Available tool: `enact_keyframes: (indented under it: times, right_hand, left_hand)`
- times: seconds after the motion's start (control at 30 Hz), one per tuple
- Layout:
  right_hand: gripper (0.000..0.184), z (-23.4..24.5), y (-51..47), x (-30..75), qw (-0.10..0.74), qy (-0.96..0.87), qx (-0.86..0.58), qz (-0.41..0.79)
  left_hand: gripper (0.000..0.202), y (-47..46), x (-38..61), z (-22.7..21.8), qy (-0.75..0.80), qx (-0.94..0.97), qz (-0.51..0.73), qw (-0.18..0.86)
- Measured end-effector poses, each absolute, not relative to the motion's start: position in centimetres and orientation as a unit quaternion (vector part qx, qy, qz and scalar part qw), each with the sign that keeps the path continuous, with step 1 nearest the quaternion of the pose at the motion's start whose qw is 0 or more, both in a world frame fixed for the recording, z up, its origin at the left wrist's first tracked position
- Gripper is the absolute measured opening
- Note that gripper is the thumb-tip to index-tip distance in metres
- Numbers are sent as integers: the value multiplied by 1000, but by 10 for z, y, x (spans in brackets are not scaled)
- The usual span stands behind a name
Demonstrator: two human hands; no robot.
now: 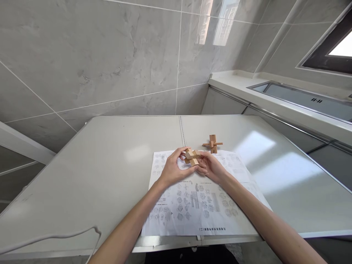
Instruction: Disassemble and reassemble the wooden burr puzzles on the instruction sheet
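Both my hands meet over a printed instruction sheet (203,209) on a pale table (115,165). My left hand (172,169) and my right hand (211,167) pinch a small wooden interlocking puzzle (192,157) between their fingertips, just above the sheet's far part. A second wooden puzzle (212,143), shaped like a cross of sticks, stands on the table just beyond the sheet, a little right of my hands.
A white cable (55,236) lies along the table's near left edge. To the right runs a counter with a sunken sink (302,97). Tiled wall (110,55) stands behind the table. A seam (181,130) splits the tabletop down the middle.
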State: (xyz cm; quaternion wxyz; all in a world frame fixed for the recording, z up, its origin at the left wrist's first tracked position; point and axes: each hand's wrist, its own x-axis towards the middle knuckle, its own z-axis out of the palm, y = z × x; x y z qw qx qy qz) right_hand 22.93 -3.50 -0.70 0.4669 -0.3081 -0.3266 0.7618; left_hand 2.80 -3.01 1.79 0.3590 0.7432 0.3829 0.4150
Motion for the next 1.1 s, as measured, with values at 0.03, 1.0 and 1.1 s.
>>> enact_keyframes:
  times: [0.03,1.0,1.1]
  right_hand:
    - [32,-7,-35,229,469,-326,-308,761]
    - [41,-2,-28,237,506,-321,-320,733]
    - [41,-2,-28,237,504,-328,-325,730]
  left_hand:
    - [63,-30,28,18,386,741,416,358]
    - [42,10,-14,1,484,810,311,111]
    - [51,8,-12,1,482,813,308,109]
